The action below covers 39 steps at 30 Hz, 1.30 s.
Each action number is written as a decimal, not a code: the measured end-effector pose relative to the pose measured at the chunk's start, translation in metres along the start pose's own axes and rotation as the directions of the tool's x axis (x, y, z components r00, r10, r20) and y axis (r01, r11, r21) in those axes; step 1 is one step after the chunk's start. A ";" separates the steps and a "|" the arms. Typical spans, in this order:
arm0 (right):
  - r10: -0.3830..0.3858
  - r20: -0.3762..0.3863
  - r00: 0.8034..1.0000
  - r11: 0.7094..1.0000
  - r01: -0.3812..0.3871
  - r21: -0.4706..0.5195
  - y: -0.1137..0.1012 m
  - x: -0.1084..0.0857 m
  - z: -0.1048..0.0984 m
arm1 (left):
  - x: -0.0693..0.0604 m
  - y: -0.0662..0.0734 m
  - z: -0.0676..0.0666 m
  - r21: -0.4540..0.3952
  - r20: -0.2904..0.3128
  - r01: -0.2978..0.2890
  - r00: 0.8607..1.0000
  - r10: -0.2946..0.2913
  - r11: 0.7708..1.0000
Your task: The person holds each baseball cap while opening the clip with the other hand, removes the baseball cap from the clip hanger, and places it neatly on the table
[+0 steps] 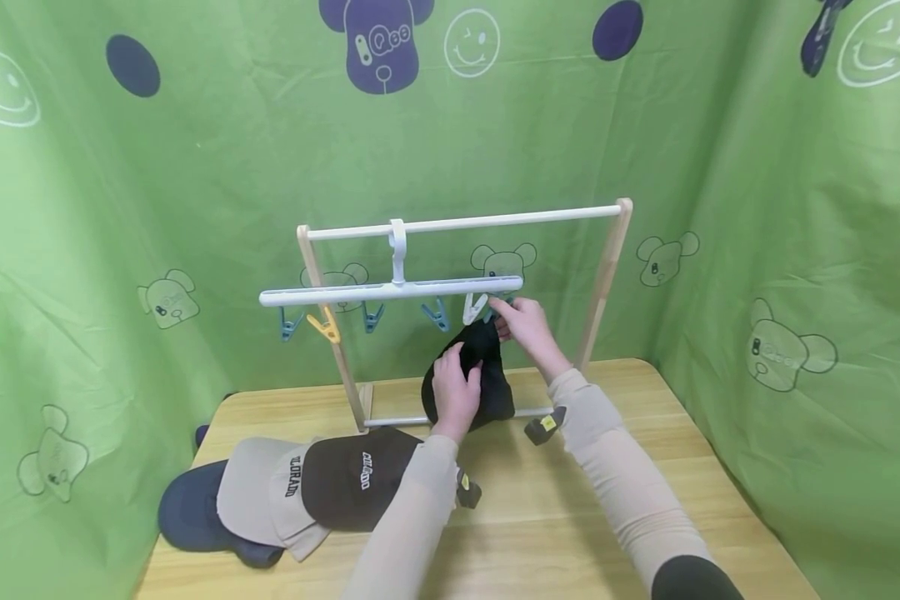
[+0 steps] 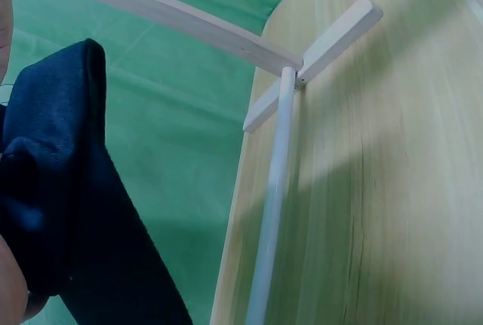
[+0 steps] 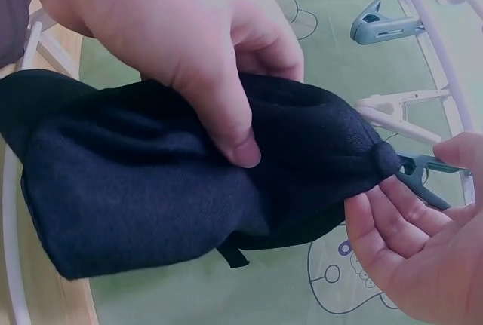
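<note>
A black cap (image 1: 495,392) hangs crown upward below the right end of a white clip hanger (image 1: 345,293). My left hand (image 1: 456,390) grips the cap's side, with the thumb lying over the cloth in the right wrist view. At the hanger's right end my right hand (image 1: 527,329) pinches a teal clip (image 3: 423,182), its other fingers touching the cap's top. The cap's button (image 3: 386,158) sits at the clip's jaws. Beside it hangs a white clip (image 1: 474,309). The left wrist view shows dark cloth of the cap (image 2: 53,129) and only slivers of the hand.
The hanger hooks onto a white rail on a wooden stand (image 1: 607,275). Other clips on it are teal and yellow (image 1: 326,323). Overlapping at the table's left lie a brown cap (image 1: 352,479), a beige cap (image 1: 251,492) and a navy cap (image 1: 191,504). Green curtains (image 1: 195,167) surround the table.
</note>
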State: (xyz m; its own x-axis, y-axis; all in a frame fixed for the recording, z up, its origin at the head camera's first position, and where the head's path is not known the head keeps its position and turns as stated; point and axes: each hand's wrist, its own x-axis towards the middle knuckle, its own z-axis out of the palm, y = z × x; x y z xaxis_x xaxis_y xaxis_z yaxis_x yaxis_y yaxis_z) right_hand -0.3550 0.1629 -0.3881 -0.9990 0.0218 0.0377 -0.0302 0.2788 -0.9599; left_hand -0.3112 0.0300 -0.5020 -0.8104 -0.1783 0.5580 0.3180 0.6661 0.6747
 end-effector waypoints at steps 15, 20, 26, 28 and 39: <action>-0.026 0.007 1.000 1.000 0.026 -0.018 0.000 -0.002 -0.002 | -0.002 -0.002 -0.002 -0.001 -0.090 -0.054 0.994 0.054 0.999; -0.028 0.007 1.000 1.000 0.028 -0.012 -0.001 -0.002 -0.003 | -0.001 -0.001 -0.003 -0.008 -0.090 -0.048 0.995 0.047 0.999; -0.028 0.003 1.000 1.000 0.028 -0.010 -0.002 -0.002 -0.002 | -0.002 0.000 -0.004 -0.014 -0.081 -0.037 0.996 0.036 0.999; -0.027 0.002 1.000 1.000 0.027 -0.011 -0.002 -0.003 -0.002 | -0.002 0.000 -0.003 -0.010 -0.091 -0.044 0.995 0.043 0.999; -0.025 -0.001 1.000 1.000 0.025 -0.012 -0.005 -0.005 -0.004 | -0.002 0.002 -0.004 0.000 -0.112 -0.061 0.992 0.061 0.998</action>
State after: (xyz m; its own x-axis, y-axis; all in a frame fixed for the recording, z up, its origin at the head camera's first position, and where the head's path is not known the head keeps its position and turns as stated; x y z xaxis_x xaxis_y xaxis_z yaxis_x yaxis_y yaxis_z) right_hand -0.3499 0.1648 -0.3824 -0.9980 0.0156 0.0615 -0.0543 0.2907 -0.9553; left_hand -0.3072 0.0290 -0.4998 -0.7292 -0.2175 0.6489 0.3670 0.6760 0.6390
